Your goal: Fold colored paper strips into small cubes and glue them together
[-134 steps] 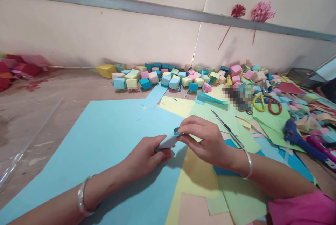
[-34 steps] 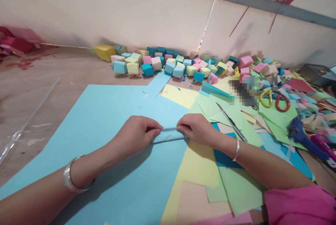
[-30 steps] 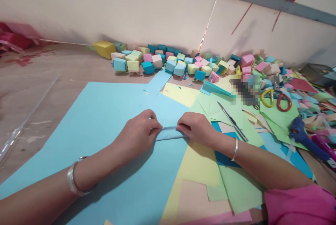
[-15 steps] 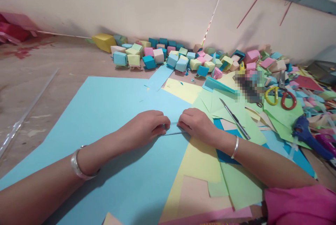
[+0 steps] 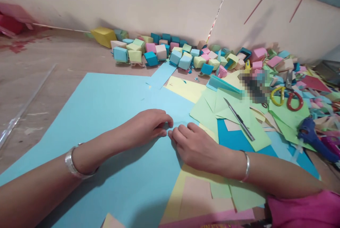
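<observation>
My left hand (image 5: 148, 127) rests over a large light-blue paper sheet (image 5: 111, 104), its fingers and thumb curled at a small folded light-blue paper piece (image 5: 183, 124). From the right, my right hand (image 5: 195, 146) meets it with fingers bent and pressed down on that same piece. The fingertips of both hands nearly touch. Most of the small piece is hidden behind my right fingers, and its colour blends into the sheet below. A silver bracelet circles each wrist.
Many small coloured paper boxes (image 5: 160, 52) line the wall. To the right lie a craft knife (image 5: 239, 120) on green paper, scissors (image 5: 294, 100) with yellow and red handles, and a blue glue gun (image 5: 309, 134). A clear strip (image 5: 26, 107) lies at the left.
My right hand has shifted left and toward me, so its fingers now cover most of the folded paper piece. My left hand has barely moved. The view has tilted slightly.
</observation>
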`<state>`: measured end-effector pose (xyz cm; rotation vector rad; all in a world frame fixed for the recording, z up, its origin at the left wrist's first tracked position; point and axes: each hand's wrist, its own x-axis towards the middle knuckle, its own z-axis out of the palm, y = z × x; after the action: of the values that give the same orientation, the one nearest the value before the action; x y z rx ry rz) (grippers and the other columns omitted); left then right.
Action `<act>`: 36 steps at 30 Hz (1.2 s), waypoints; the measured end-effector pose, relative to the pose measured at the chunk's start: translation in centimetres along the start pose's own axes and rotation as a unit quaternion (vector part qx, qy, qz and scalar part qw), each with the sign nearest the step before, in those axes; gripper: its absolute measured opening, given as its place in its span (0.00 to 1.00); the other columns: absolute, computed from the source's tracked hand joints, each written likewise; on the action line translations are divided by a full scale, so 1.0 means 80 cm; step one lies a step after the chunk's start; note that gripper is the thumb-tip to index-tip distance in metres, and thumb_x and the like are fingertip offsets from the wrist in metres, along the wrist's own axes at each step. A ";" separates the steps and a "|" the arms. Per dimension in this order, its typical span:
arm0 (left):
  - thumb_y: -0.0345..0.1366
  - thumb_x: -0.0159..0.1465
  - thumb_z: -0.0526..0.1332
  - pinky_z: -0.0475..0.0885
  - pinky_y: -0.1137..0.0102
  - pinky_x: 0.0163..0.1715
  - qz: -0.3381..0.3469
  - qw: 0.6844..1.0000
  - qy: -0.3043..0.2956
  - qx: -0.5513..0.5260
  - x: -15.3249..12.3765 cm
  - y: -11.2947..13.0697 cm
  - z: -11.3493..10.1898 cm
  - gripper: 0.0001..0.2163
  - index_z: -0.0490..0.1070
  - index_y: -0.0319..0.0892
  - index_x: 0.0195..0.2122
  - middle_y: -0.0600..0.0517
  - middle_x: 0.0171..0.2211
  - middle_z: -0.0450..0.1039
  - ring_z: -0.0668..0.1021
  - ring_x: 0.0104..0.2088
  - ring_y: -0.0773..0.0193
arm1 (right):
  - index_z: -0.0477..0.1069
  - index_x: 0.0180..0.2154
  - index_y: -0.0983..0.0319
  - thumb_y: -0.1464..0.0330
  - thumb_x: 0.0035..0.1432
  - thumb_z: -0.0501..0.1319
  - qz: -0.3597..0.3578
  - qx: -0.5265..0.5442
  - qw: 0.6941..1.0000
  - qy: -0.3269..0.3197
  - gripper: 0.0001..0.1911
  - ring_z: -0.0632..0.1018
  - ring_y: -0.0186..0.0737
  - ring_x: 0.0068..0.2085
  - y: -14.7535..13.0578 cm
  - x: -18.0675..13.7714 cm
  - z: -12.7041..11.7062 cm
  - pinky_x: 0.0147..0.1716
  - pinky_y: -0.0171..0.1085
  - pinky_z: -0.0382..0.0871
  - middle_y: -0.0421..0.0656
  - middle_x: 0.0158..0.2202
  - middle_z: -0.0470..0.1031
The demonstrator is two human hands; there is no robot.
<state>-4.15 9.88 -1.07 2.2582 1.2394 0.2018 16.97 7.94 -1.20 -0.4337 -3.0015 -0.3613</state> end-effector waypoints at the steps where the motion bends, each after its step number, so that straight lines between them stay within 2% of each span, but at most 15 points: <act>1: 0.32 0.60 0.61 0.60 0.72 0.30 -0.003 1.000 -0.001 0.002 -0.001 0.000 0.000 0.05 0.73 0.44 0.37 0.55 0.26 0.69 0.71 0.30 0.64 | 0.71 0.33 0.67 0.80 0.58 0.52 -0.004 -0.004 1.000 -0.016 0.09 0.64 0.42 0.33 -0.003 -0.001 -0.003 0.28 0.42 0.48 0.48 0.34 0.67; 4: 0.31 0.61 0.60 0.62 0.71 0.32 -0.004 1.000 0.004 0.010 -0.003 -0.002 0.002 0.05 0.73 0.44 0.38 0.54 0.29 0.71 0.72 0.31 0.64 | 0.70 0.29 0.66 0.81 0.53 0.53 0.008 -0.042 0.997 -0.057 0.10 0.64 0.42 0.31 -0.011 -0.007 -0.007 0.28 0.42 0.49 0.49 0.33 0.67; 8: 0.31 0.62 0.59 0.62 0.71 0.33 0.006 1.000 0.005 0.017 -0.005 -0.005 0.004 0.06 0.73 0.45 0.39 0.54 0.33 0.72 0.73 0.33 0.65 | 0.72 0.26 0.68 0.82 0.46 0.54 0.070 -0.132 0.980 -0.135 0.10 0.64 0.43 0.28 -0.018 -0.022 -0.006 0.26 0.42 0.49 0.50 0.27 0.66; 11: 0.31 0.62 0.60 0.62 0.71 0.33 -0.006 1.000 -0.002 0.025 -0.005 -0.003 0.003 0.06 0.73 0.45 0.40 0.53 0.33 0.72 0.73 0.33 0.64 | 0.76 0.36 0.73 0.82 0.48 0.54 0.079 -0.172 0.968 -0.166 0.15 0.65 0.44 0.28 -0.023 -0.028 -0.005 0.26 0.43 0.51 0.50 0.27 0.66; 15: 0.29 0.62 0.59 0.63 0.71 0.34 -0.012 0.999 -0.007 0.034 -0.005 0.002 0.000 0.09 0.74 0.46 0.41 0.53 0.34 0.72 0.73 0.35 0.63 | 0.71 0.50 0.79 0.80 0.52 0.53 0.111 -0.182 0.958 -0.189 0.23 0.64 0.44 0.27 -0.033 -0.027 -0.012 0.25 0.42 0.51 0.48 0.27 0.65; 18: 0.28 0.62 0.58 0.63 0.71 0.35 0.000 0.999 0.001 0.042 -0.006 0.003 0.001 0.15 0.72 0.48 0.49 0.53 0.34 0.71 0.73 0.36 0.63 | 0.62 0.59 0.81 0.78 0.55 0.53 0.127 -0.159 0.963 -0.176 0.29 0.65 0.43 0.27 -0.040 -0.026 -0.020 0.25 0.41 0.50 0.46 0.26 0.64; 21: 0.29 0.63 0.57 0.62 0.72 0.33 0.020 0.998 -0.001 0.053 -0.006 0.000 0.002 0.17 0.72 0.50 0.51 0.53 0.32 0.70 0.72 0.35 0.63 | 0.56 0.61 0.83 0.77 0.56 0.53 0.066 -0.136 0.977 -0.151 0.31 0.65 0.42 0.27 -0.043 -0.024 -0.021 0.24 0.41 0.49 0.45 0.26 0.63; 23: 0.29 0.64 0.56 0.62 0.72 0.31 0.033 0.998 -0.001 0.062 -0.006 -0.002 0.002 0.16 0.74 0.50 0.50 0.54 0.31 0.68 0.72 0.33 0.64 | 0.59 0.59 0.86 0.77 0.55 0.54 0.048 -0.140 0.976 -0.158 0.30 0.65 0.41 0.26 -0.043 -0.025 -0.019 0.24 0.40 0.48 0.45 0.25 0.63; 26: 0.30 0.64 0.56 0.61 0.72 0.30 0.040 0.997 -0.001 0.069 -0.006 -0.003 0.002 0.15 0.75 0.50 0.48 0.53 0.30 0.67 0.71 0.32 0.64 | 0.65 0.54 0.87 0.79 0.52 0.56 0.064 -0.162 0.968 -0.178 0.27 0.63 0.39 0.23 -0.043 -0.028 -0.016 0.23 0.39 0.45 0.42 0.21 0.60; 29: 0.29 0.64 0.56 0.62 0.72 0.31 0.031 0.997 -0.006 0.067 -0.007 -0.004 0.002 0.17 0.73 0.50 0.51 0.53 0.31 0.68 0.72 0.33 0.63 | 0.74 0.45 0.82 0.81 0.48 0.57 0.132 -0.179 0.960 -0.169 0.21 0.62 0.38 0.21 -0.042 -0.031 -0.020 0.22 0.39 0.43 0.39 0.19 0.57; 31: 0.28 0.63 0.56 0.62 0.72 0.31 0.025 0.998 -0.007 0.064 -0.006 -0.003 0.002 0.18 0.73 0.50 0.52 0.53 0.32 0.69 0.72 0.34 0.62 | 0.77 0.39 0.77 0.82 0.46 0.57 0.180 -0.176 0.958 -0.138 0.17 0.62 0.37 0.20 -0.038 -0.029 -0.024 0.22 0.39 0.42 0.40 0.18 0.58; 33: 0.28 0.63 0.57 0.63 0.71 0.33 0.022 0.998 -0.004 0.058 -0.005 -0.003 0.003 0.18 0.71 0.49 0.53 0.52 0.33 0.70 0.72 0.35 0.62 | 0.75 0.43 0.75 0.82 0.50 0.55 0.178 -0.160 0.966 -0.095 0.18 0.63 0.37 0.21 -0.033 -0.023 -0.026 0.22 0.39 0.43 0.42 0.20 0.61; 36: 0.30 0.63 0.58 0.64 0.70 0.34 0.007 0.999 0.007 0.044 -0.004 -0.003 0.006 0.22 0.63 0.45 0.60 0.53 0.32 0.71 0.73 0.34 0.61 | 0.65 0.56 0.75 0.80 0.61 0.49 0.104 -0.107 0.988 -0.046 0.23 0.64 0.37 0.24 -0.023 -0.007 -0.020 0.23 0.39 0.45 0.41 0.23 0.64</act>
<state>-4.33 9.57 -1.55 2.3442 1.2626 0.1733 17.06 5.68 -0.13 -0.7947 -2.9760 -0.6642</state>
